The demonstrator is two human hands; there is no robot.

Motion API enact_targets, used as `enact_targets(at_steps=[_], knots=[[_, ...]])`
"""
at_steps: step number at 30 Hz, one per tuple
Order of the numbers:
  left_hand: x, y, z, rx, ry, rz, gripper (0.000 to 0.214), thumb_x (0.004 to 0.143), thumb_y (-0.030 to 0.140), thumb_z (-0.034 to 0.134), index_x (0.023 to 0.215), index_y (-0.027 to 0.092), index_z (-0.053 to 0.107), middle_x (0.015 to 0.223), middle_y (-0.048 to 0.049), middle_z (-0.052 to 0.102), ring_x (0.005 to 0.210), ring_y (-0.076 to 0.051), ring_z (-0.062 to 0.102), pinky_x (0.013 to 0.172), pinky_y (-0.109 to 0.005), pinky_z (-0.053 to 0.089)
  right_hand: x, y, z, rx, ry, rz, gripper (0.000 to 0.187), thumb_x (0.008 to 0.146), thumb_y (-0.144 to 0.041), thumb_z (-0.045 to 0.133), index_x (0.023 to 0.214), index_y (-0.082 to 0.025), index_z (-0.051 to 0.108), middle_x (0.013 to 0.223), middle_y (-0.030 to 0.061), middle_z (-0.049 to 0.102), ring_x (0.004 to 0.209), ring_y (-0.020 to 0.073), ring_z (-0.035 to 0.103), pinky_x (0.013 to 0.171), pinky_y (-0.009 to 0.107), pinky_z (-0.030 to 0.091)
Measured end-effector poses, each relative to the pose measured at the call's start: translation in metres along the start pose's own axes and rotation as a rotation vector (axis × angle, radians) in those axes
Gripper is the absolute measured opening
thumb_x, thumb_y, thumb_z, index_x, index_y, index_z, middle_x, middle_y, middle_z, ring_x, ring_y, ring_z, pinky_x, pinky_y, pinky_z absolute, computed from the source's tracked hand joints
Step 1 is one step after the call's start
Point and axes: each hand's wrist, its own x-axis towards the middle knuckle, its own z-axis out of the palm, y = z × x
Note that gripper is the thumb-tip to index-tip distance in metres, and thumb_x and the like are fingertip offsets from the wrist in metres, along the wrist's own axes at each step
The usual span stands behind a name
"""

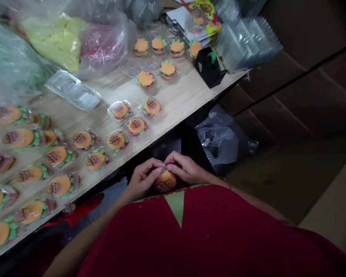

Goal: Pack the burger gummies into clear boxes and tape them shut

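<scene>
Both hands meet below the table edge, close to my body. My left hand (142, 177) and my right hand (184, 168) are closed round one burger-shaped candy in a clear plastic case (165, 181), fingertips pinching at its top rim. On the wooden table (178, 98) lie several more of the same packed burger candies (136, 125), and further back several unpacked ones (145, 78) sit without labels.
A black tape dispenser (209, 67) stands near the table's right edge. A stack of empty clear cases (246, 42) lies beside it, an open empty case (73, 90) at the left, and plastic bags (72, 38) at the back. Cardboard boxes (300, 115) fill the right.
</scene>
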Motion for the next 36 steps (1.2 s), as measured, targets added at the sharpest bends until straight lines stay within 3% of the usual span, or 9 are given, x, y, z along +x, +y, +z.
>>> enact_targets(at_steps=[5,9,12,17,22,25,29,34,36], knots=[[0.014,-0.002,0.010,-0.306,0.264,-0.189,0.019,0.076,0.033,0.070,0.081,0.015,0.069,0.082,-0.0045,0.071,0.072,-0.016,0.062,0.068,-0.027,0.048,-0.003,0.001,-0.008,0.242,0.058,0.150,0.016,0.088,-0.030,0.054,0.089,-0.015,0.056,0.078,-0.0002,0.055,0.070,0.0106,0.051,0.064,0.024,0.041],[0.024,-0.014,0.030,-0.458,0.447,-0.116,0.020,0.075,0.035,0.070,0.080,0.016,0.064,0.080,-0.0021,0.070,0.069,-0.014,0.061,0.067,-0.027,0.048,-0.002,-0.001,-0.026,0.366,0.093,0.261,0.021,0.086,-0.034,0.057,0.093,-0.014,0.058,0.076,-0.0012,0.056,0.059,0.0076,0.047,0.054,0.020,0.038],[0.022,-0.019,0.034,-0.342,0.348,-0.122,0.021,0.080,0.037,0.066,0.084,0.016,0.063,0.082,-0.0019,0.068,0.071,-0.014,0.060,0.068,-0.026,0.047,-0.006,0.002,-0.035,0.409,0.063,0.335,0.023,0.083,-0.035,0.063,0.088,-0.013,0.061,0.070,-0.0024,0.055,0.054,0.0061,0.043,0.050,0.019,0.034],[0.018,-0.012,0.013,-0.099,0.125,-0.069,0.024,0.081,0.037,0.065,0.077,0.014,0.063,0.082,-0.0036,0.066,0.076,-0.015,0.058,0.071,-0.026,0.045,-0.010,0.011,-0.028,0.485,0.057,0.363,0.025,0.079,-0.036,0.066,0.086,-0.013,0.063,0.069,-0.0025,0.057,0.053,0.0055,0.044,0.049,0.018,0.032],[0.016,-0.019,0.011,-0.135,0.183,-0.131,0.027,0.080,0.037,0.065,0.070,0.015,0.056,0.072,0.0002,0.059,0.063,-0.011,0.050,0.059,-0.023,0.041,-0.008,0.014,-0.013,0.478,0.198,0.400,0.023,0.082,-0.035,0.062,0.086,-0.013,0.062,0.067,-0.0029,0.056,0.054,0.0067,0.045,0.050,0.019,0.035],[0.008,-0.027,0.014,-0.215,0.227,-0.184,0.026,0.079,0.035,0.067,0.069,0.014,0.055,0.075,-0.0001,0.059,0.064,-0.011,0.050,0.060,-0.022,0.040,-0.013,0.013,-0.011,0.412,0.135,0.312,0.018,0.085,-0.028,0.058,0.094,-0.013,0.063,0.080,0.0007,0.062,0.066,0.0089,0.053,0.060,0.022,0.042],[0.006,-0.024,0.009,-0.286,0.223,-0.173,0.025,0.077,0.032,0.069,0.066,0.015,0.054,0.086,-0.0017,0.061,0.070,-0.011,0.052,0.065,-0.023,0.043,-0.013,0.014,-0.017,0.428,0.056,0.306,0.023,0.087,-0.026,0.055,0.106,-0.013,0.063,0.079,0.0009,0.064,0.063,0.0087,0.053,0.059,0.022,0.043],[0.013,-0.005,0.006,-0.222,-0.159,-0.205,0.024,0.080,0.036,0.065,0.070,0.014,0.063,0.105,-0.0079,0.063,0.089,-0.018,0.058,0.080,-0.030,0.046,0.006,0.012,-0.024,0.453,0.015,0.290,0.019,0.087,-0.025,0.054,0.097,-0.013,0.064,0.083,0.0023,0.065,0.068,0.0092,0.057,0.062,0.022,0.044],[0.010,-0.004,0.010,-0.191,-0.222,-0.191,0.026,0.085,0.038,0.060,0.077,0.014,0.066,0.108,-0.0086,0.063,0.093,-0.020,0.058,0.084,-0.031,0.045,0.007,0.007,-0.021,0.423,0.031,0.271,0.019,0.087,-0.026,0.053,0.098,-0.013,0.063,0.082,0.0017,0.063,0.068,0.0093,0.056,0.062,0.022,0.044]])
